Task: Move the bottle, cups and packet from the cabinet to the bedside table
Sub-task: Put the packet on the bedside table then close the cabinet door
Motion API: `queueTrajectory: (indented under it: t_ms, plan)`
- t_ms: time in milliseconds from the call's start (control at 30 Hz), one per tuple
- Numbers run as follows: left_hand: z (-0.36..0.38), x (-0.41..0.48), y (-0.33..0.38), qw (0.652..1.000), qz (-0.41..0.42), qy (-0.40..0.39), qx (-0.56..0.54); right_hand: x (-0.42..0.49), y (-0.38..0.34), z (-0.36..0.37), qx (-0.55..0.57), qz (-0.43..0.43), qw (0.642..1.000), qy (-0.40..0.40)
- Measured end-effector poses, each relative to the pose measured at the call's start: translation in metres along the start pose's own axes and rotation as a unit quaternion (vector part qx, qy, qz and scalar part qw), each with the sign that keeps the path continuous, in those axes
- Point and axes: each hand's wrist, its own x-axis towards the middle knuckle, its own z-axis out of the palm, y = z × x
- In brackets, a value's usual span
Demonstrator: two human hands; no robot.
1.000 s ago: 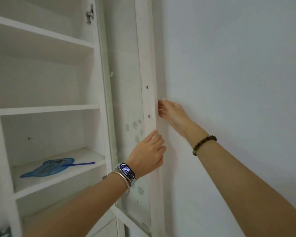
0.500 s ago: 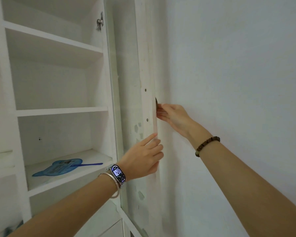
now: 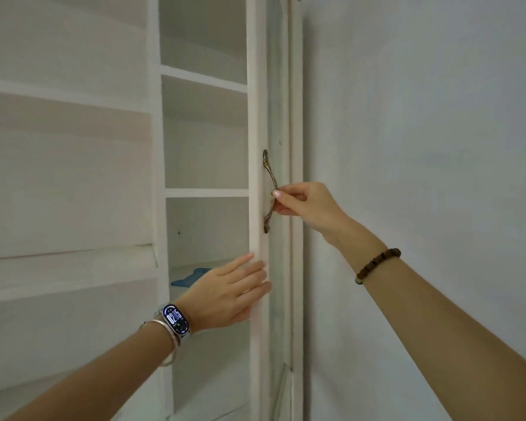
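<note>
The cabinet (image 3: 204, 141) is white and it fills the left and the middle of our view, tall, with its right side close to a pale wall (image 3: 422, 177). We look into its narrow right compartment, which is divided by several white shelves (image 3: 207, 192). The cabinet door (image 3: 257, 117) stands partly open and we see it almost from its edge, between this compartment and the wall.

On the door there is a curved handle (image 3: 269, 177) of dark bronze colour, fixed upright. Our right hand (image 3: 308, 205) is at the lower half of this handle. Its thumb and curled fingers pinch the handle from the wall side, and the thumb nail shows on the front of the metal. On the right wrist we wear a bracelet of dark brown beads (image 3: 377, 265).

Our left hand (image 3: 225, 291) is lower, below the handle. Its fingers are straight and lie close together, and their tips press flat on the front edge of the door. They do not curl round anything. On the left wrist we wear a smart band with a lit screen (image 3: 175, 319) and just beside it a thin silver bangle (image 3: 164, 334).

On the shelf behind the left hand lies a flat blue object (image 3: 192, 278). The hand covers part of it, so we cannot tell what it is.
</note>
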Motion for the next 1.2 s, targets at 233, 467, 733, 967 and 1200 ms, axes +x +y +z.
queueTrajectory:
  t_ms: [233, 467, 733, 967, 1200]
  plan:
    - [-0.011, -0.083, -0.030, 0.982, -0.106, -0.144, 0.055, 0.041, 0.005, 0.098, -0.057, -0.015, 0.998, 0.026]
    - [-0.002, -0.121, -0.044, 0.961, -0.169, -0.193, 0.099, 0.080, 0.012, 0.154, -0.107, -0.030, 0.993, 0.041]
    - [0.029, -0.151, -0.052, 0.928, -0.266, -0.246, 0.082, 0.112, 0.029, 0.194, -0.137, -0.063, 0.985, 0.080]
    - [0.060, -0.164, -0.064, 0.910, -0.304, -0.270, 0.083, 0.140, 0.047, 0.220, -0.119, -0.079, 0.985, 0.095]
    - [0.073, -0.167, -0.060, 0.905, -0.336, -0.253, 0.057, 0.152, 0.056, 0.221, -0.105, -0.090, 0.987, 0.080]
